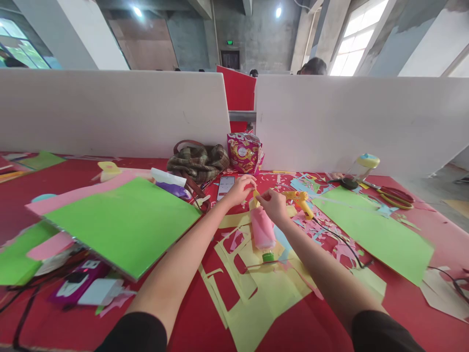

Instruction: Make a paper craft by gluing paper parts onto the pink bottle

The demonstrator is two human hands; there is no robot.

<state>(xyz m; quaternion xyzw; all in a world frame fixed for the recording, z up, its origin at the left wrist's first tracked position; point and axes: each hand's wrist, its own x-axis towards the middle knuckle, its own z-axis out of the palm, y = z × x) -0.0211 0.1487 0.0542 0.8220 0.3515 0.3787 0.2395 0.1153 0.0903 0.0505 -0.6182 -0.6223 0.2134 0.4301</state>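
A small plastic bottle point(263, 230) wrapped in pink paper lies on the yellow paper, its green cap point(268, 256) pointing toward me. At its far end is a small yellow paper piece point(255, 195). My right hand point(274, 206) pinches at this piece with thumb and forefinger. Just beyond it, my left hand point(241, 190) has its fingers curled together; whatever lies between their tips is too small to make out. Beside my right hand rests a yellow hot glue gun point(300, 201). Cut-out yellow paper sheets point(267, 305) spread beneath the bottle.
Green sheets point(124, 220) are piled on the left, another green sheet point(377, 230) on the right. Scissors point(395, 196), a clear jar point(361, 168) and paper scraps point(340, 244) lie rightward. A phone point(225, 186), plaid bag point(200, 161) and snack bag point(245, 152) stand near white partitions point(348, 122).
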